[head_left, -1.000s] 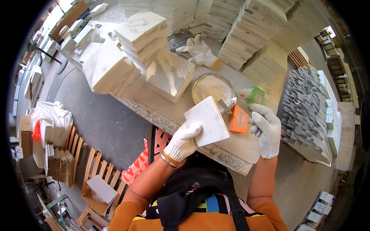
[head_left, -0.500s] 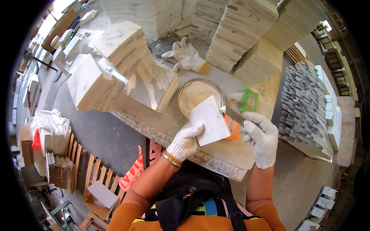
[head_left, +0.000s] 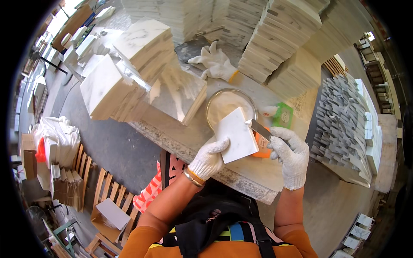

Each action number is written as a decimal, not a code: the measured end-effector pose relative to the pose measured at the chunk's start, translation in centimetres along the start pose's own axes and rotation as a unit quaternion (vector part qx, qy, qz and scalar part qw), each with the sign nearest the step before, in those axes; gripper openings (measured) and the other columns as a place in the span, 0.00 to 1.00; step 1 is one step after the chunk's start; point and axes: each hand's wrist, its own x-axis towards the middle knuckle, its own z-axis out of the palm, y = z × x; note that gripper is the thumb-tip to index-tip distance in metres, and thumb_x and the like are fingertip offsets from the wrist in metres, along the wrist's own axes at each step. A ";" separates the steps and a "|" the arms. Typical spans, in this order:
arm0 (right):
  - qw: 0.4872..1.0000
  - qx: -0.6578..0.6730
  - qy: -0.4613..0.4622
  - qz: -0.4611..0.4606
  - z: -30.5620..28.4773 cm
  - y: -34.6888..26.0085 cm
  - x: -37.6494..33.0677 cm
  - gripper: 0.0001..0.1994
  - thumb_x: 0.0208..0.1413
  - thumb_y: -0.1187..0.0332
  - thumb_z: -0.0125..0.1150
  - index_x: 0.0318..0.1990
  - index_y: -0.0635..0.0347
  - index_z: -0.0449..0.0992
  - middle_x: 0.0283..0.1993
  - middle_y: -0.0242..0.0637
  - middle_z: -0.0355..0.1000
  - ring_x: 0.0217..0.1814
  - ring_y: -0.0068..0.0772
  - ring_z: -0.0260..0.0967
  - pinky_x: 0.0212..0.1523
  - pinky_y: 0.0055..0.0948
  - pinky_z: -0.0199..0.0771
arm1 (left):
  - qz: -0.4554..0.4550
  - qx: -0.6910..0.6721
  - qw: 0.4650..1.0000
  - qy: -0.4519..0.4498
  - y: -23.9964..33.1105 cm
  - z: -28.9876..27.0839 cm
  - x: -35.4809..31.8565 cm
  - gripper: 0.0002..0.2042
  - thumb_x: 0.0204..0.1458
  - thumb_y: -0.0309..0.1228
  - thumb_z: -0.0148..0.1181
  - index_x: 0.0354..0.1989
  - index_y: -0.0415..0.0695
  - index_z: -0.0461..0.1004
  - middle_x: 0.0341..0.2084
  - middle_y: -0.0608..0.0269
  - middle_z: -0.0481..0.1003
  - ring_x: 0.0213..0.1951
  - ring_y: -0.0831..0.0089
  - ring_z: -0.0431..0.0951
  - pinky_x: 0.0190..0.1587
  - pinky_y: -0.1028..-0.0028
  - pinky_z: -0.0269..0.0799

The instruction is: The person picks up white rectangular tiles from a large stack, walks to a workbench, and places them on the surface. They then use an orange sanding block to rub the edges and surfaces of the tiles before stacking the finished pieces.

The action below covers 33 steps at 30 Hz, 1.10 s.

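My left hand [head_left: 209, 159], in a white knit glove, grips a square white marble tile [head_left: 237, 136] by its lower left edge, thumb on the upper face. The tile is tilted above the bench. In my gloved right hand [head_left: 292, 157] is a putty knife [head_left: 261, 130], fingers closed round its hidden handle. A small white dab of paste sits at the blade's tip, by the tile's upper right corner. Behind the tile stands a round tin [head_left: 208, 112] of beige paste, partly covered. An orange packet [head_left: 262, 145] shows between tile and right hand.
A green packet [head_left: 284, 115] lies beyond my right hand, and a spare white glove [head_left: 215, 64] behind the tin. Marble tile stacks [head_left: 159, 47] stand left and at the back [head_left: 275, 38]. Grey strips [head_left: 342, 129] fill a surface at right. Wooden pallets [head_left: 105, 189] sit low left.
The view has shifted slightly, so the bench and stacks appear farther right. More of the knife's blade shows beside the tile's corner. Both hands keep their holds.
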 end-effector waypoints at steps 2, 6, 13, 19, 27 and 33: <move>1.000 -0.006 0.003 -0.007 0.2 0.0 0.1 0.12 0.59 0.75 0.63 0.49 0.69 0.79 0.36 0.38 0.78 0.33 0.19 0.74 0.29 0.19 0.73 | -0.003 0.002 1.000 0.004 0.0 0.0 0.0 0.31 0.56 0.28 0.64 0.67 0.33 0.58 0.61 0.52 0.68 0.64 0.59 0.69 0.69 0.60 0.62; 1.000 -0.017 0.005 -0.012 0.4 0.1 0.3 0.12 0.58 0.75 0.63 0.49 0.68 0.80 0.36 0.37 0.78 0.32 0.18 0.73 0.29 0.19 0.73 | -0.004 0.013 1.000 0.010 0.2 -0.2 0.0 0.31 0.56 0.28 0.64 0.67 0.33 0.58 0.62 0.51 0.68 0.64 0.59 0.69 0.69 0.60 0.62; 1.000 -0.016 0.004 -0.022 0.7 0.2 0.5 0.12 0.59 0.76 0.63 0.49 0.68 0.80 0.36 0.37 0.78 0.31 0.19 0.73 0.31 0.19 0.74 | -0.012 0.007 1.000 -0.009 0.4 0.2 -0.1 0.33 0.56 0.29 0.64 0.68 0.33 0.57 0.63 0.51 0.67 0.65 0.59 0.68 0.69 0.59 0.62; 0.999 -0.008 0.004 -0.039 0.8 0.6 0.9 0.12 0.58 0.77 0.63 0.50 0.68 0.79 0.35 0.35 0.77 0.32 0.19 0.73 0.32 0.19 0.73 | -0.020 -0.006 1.000 -0.018 0.5 0.2 -0.1 0.34 0.55 0.29 0.65 0.69 0.34 0.56 0.64 0.51 0.66 0.65 0.58 0.68 0.69 0.58 0.62; 0.999 0.036 0.017 0.006 -0.3 1.0 1.3 0.12 0.57 0.72 0.61 0.48 0.64 0.80 0.30 0.35 0.77 0.25 0.17 0.70 0.24 0.13 0.65 | -0.032 -0.017 0.999 -0.012 0.5 -0.5 0.0 0.35 0.55 0.28 0.65 0.69 0.33 0.54 0.62 0.49 0.67 0.64 0.57 0.69 0.68 0.58 0.64; 0.992 0.105 -0.033 0.066 -1.2 1.5 1.3 0.12 0.57 0.70 0.61 0.47 0.67 0.80 0.29 0.37 0.77 0.23 0.17 0.69 0.24 0.15 0.63 | -0.047 -0.027 0.998 -0.020 0.4 -1.0 0.0 0.35 0.55 0.29 0.65 0.68 0.33 0.55 0.61 0.49 0.68 0.62 0.58 0.71 0.67 0.58 0.65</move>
